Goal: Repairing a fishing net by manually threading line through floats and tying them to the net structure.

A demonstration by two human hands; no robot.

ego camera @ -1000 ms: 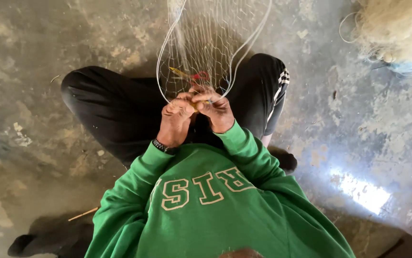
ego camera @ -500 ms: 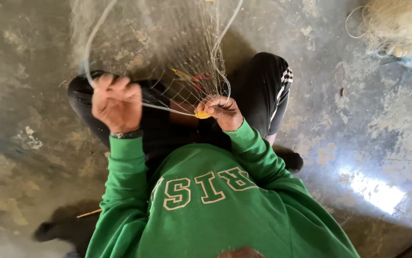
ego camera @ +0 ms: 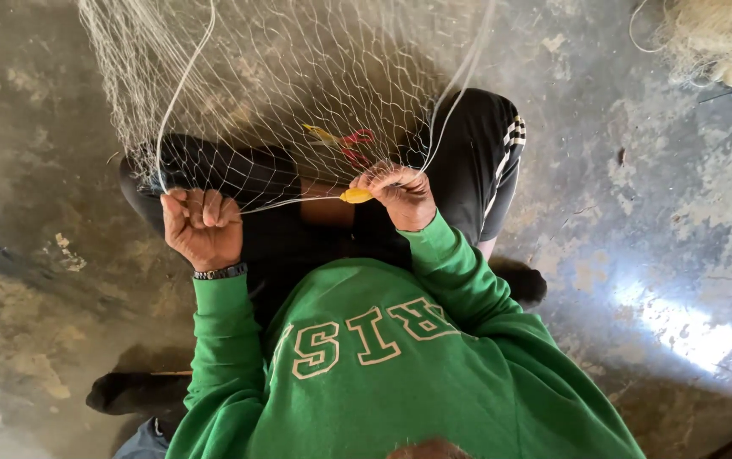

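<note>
Head view, left to right. Left hand [ego camera: 202, 225] fisting tight around net [ego camera: 298, 93] edge and taut line [ego camera: 289, 202], pulling outward, away from right hand. Line running straight between hands; net spreading up and away from both. Red scissors [ego camera: 356, 144] lying just beyond right hand, under mesh. Right hand [ego camera: 400, 195] pinching yellow needle [ego camera: 356, 195] at line's end, fingers closing over mesh. Doing it well, by judgement: keeping line taut, holding left fist steady, working needle close to fingertips so mesh is staying even.
</note>
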